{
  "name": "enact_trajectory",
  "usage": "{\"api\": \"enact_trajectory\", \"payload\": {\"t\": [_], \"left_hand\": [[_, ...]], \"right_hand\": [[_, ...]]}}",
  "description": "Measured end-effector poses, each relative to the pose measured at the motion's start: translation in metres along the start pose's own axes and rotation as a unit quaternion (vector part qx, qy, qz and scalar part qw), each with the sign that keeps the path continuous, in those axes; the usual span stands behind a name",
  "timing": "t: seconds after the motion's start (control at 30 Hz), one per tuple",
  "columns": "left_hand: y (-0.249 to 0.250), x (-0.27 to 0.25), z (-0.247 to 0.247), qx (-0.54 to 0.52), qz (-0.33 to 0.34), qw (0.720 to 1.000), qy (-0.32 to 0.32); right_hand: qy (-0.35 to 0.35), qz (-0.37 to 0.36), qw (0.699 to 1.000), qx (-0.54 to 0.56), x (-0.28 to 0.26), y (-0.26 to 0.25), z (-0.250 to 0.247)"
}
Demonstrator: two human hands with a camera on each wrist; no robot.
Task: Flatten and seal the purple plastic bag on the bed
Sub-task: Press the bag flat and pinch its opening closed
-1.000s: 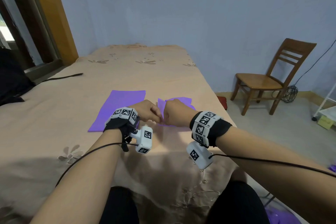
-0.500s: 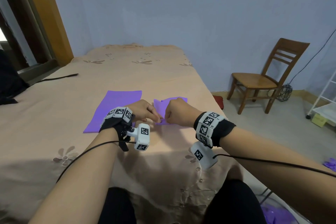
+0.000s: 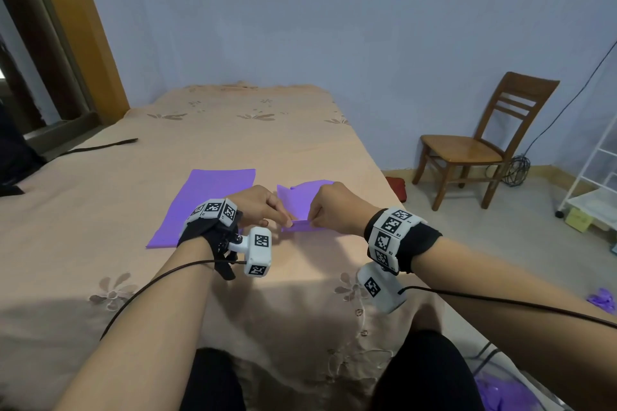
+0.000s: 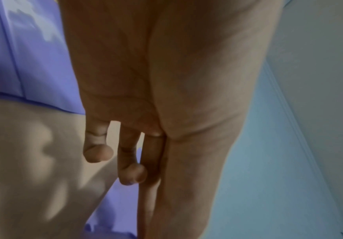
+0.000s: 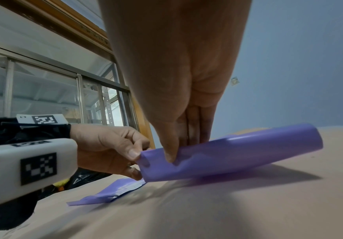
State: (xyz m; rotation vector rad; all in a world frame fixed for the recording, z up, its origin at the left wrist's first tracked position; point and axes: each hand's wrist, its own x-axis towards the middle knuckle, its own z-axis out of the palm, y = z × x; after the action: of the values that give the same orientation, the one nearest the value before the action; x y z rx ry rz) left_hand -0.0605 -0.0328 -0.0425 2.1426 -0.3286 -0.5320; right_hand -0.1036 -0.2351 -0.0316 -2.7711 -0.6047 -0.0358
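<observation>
- Compared with half a second ago, we see our hands in much the same place at the near edge of the small purple plastic bag (image 3: 302, 202), still close together; the gap between them has widened slightly, showing a short strip of the bag's near edge between the fingertips.
- Our left hand (image 3: 258, 207) has its fingers curled, thumb and forefinger pinching the near left corner of the bag; the right wrist view shows that pinch plainly.
- Our right hand (image 3: 334, 208) pinches the same near edge just to the right, thumb pressed into the plastic with the fingers behind it.
- The bag lies on the beige flower-embroidered bedspread (image 3: 233, 130), near the bed's right side. Its near end is raised off the cloth and bulges open in a rounded tube rather than lying flat; the far end rests on the bed with a curled top edge.
- A second flat rectangular purple plastic sheet (image 3: 207, 200) lies spread on the bed just to the left, apart from the held bag.
- A brown wooden chair (image 3: 480, 143) stands on the floor at far right.
</observation>
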Motion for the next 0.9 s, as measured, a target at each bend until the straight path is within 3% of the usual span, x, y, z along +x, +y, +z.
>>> {"api": "enact_trajectory", "payload": {"t": [0.37,0.9], "left_hand": [[-0.004,-0.001,-0.003,0.032,0.018,0.999,-0.003],[-0.016,-0.004,-0.009,-0.016,0.013,1.0,0.02]], "right_hand": [[-0.003,0.007,1.0,0.003,-0.01,0.003,-0.006],[0.033,0.015,0.999,-0.034,-0.032,0.036,-0.023]]}}
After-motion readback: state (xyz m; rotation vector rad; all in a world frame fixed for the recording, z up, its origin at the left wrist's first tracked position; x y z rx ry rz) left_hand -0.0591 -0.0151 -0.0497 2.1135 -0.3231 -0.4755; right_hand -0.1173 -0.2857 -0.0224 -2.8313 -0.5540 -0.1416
